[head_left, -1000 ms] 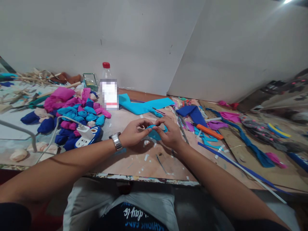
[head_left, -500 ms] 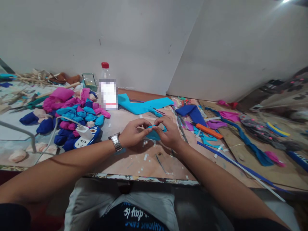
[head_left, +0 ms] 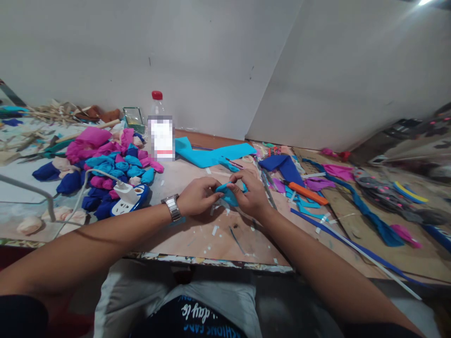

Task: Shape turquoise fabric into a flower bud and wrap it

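Between my hands, above the table, is a small piece of light-blue crepe paper (head_left: 229, 196), folded or bunched. My left hand (head_left: 200, 196), with a metal watch on its wrist, pinches the left end between thumb and fingers. My right hand (head_left: 251, 193) has its thumb and fingers closed around the right side and covers part of it. Just beyond lies a long light-blue crepe strip (head_left: 211, 156). To the left is a pile of rolled paper buds, among them light-blue buds (head_left: 102, 164), pink buds (head_left: 89, 143) and dark-blue buds (head_left: 68, 182).
A red-capped bottle (head_left: 160, 136) stands near the wall. A power strip (head_left: 125, 205) with a plugged-in white charger sits left of my hands. At right lie an orange utility knife (head_left: 307, 193), a dark-blue strip (head_left: 282, 165) and a long white stick (head_left: 373, 265). Paper scraps dot the table.
My hands have parted slightly, and more of the light-blue paper shows between them. The whole view has shifted a little; the other things lie as before.
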The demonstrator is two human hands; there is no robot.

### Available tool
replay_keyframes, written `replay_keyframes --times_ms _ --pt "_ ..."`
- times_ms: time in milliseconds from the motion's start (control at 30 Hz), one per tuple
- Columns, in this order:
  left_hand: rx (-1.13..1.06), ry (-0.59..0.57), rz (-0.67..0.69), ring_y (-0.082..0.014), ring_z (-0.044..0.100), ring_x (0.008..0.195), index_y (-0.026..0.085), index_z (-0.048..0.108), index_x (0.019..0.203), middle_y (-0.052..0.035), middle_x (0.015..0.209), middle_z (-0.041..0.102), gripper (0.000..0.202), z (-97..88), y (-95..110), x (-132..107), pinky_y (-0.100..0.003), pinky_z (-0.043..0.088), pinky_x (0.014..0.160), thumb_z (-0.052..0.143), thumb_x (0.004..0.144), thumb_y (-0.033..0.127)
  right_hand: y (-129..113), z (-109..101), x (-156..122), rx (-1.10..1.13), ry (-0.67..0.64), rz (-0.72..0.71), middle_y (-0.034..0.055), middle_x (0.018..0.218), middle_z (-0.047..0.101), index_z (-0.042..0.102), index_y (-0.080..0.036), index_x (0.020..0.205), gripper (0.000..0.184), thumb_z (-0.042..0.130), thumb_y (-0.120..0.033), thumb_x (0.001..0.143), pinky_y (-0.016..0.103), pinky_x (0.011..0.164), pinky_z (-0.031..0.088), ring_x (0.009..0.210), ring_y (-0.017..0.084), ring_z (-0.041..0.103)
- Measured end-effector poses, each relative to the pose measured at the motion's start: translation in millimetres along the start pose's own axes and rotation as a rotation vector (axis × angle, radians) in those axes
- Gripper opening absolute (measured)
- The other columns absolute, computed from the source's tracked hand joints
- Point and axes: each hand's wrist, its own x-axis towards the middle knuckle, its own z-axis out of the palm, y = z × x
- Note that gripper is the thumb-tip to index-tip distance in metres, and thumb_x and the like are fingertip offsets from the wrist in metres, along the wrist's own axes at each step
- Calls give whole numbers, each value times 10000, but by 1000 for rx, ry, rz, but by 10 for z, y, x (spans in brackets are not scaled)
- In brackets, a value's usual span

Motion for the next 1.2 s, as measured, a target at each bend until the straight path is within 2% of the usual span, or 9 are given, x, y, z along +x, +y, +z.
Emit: replay_keyframes --times_ms 233,533,800,900,1067,1200 --pt "121 -69 -48 -192 622 768 171 677 860 -48 833 704 199 14 -18 -8 -308 431 712 608 924 347 -5 -13 4 -8 40 -1 46 844 680 587 -235 901 314 497 -510 1023 418 875 441 848 230 630" --pt "231 -97 -96 -192 615 742 181 674 815 -44 797 698 212 -18 -11 -4 -298 390 675 651 890 377 -23 -6 15 -7 37 13 46 847 680 587 -226 887 347 491 -532 1019 410 883 428 850 230 633" --pt "227 -116 -75 -191 587 676 187 664 745 -35 722 671 282 -6 -34 9 -295 357 619 717 843 445 6 7 1 -8 -45 61 52 853 674 590 -232 884 361 490 -555 1009 419 897 420 865 245 628" --pt "195 -110 -70 -187 583 674 181 669 778 -29 728 670 318 -5 -27 6 -290 375 616 750 813 486 16 18 -4 -6 -75 58 52 860 682 594 -226 892 362 488 -549 1014 418 901 408 863 242 629" --pt "29 -32 -48 -197 648 831 188 682 1022 -45 956 730 288 1 12 -5 -312 480 750 685 877 437 1 27 0 10 -145 54 49 877 695 603 -220 904 354 493 -536 1020 404 878 384 859 231 634" --pt "4 27 -4 -197 652 862 180 676 953 -47 941 721 227 15 3 -6 -321 487 799 648 907 400 -2 30 3 27 -190 45 40 859 700 612 -216 893 379 499 -557 1015 400 867 368 846 222 635"
